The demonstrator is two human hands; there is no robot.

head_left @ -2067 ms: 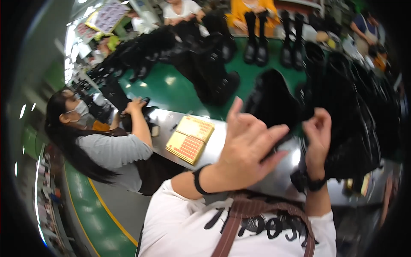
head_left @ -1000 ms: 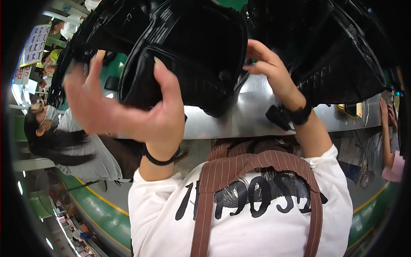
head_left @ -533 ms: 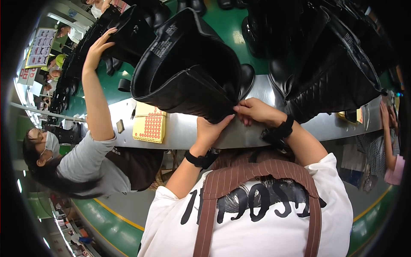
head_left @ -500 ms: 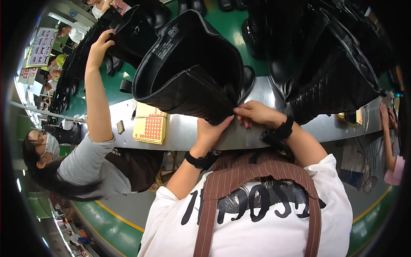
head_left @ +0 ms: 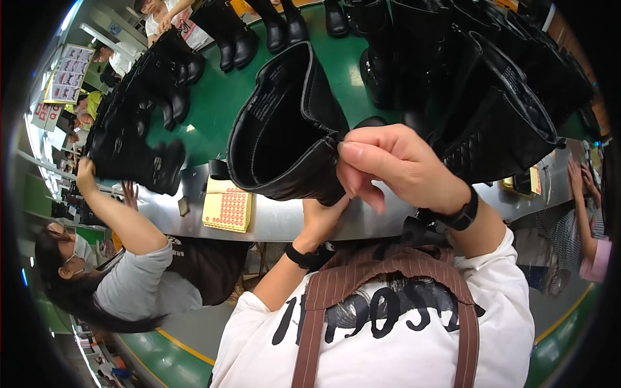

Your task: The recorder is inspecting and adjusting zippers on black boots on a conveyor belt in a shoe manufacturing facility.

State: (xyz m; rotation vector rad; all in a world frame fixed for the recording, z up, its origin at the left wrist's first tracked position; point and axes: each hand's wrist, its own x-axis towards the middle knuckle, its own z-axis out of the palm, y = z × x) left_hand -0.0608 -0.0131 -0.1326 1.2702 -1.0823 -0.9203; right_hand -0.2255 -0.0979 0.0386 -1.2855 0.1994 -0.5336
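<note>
A tall black boot (head_left: 301,174) stands in front of me, its wide shaft mouth tipped toward me. At the upper edge of its side zip, my right hand (head_left: 401,168) is closed in a pinch; the small zip pull itself is mostly hidden by the fingertips. Lower down, my left hand (head_left: 320,221) grips the shaft from beneath, with most of its fingers hidden behind the leather. Just right of my right hand, a second black boot (head_left: 498,149) with a quilted shaft leans with its top gaping.
A metal table edge (head_left: 272,226) runs before me, with a green surface (head_left: 213,123) beyond. A yellow card stack (head_left: 228,205) with red dots lies left. Many black boots (head_left: 242,45) stand around. At left a co-worker's arm (head_left: 123,210) holds another boot; another person's hands (head_left: 580,178) rest at right.
My right hand has pulled up along the zip from low on the shaft to its top, and the shaft's side has closed. The co-worker at left has brought a boot nearer.
</note>
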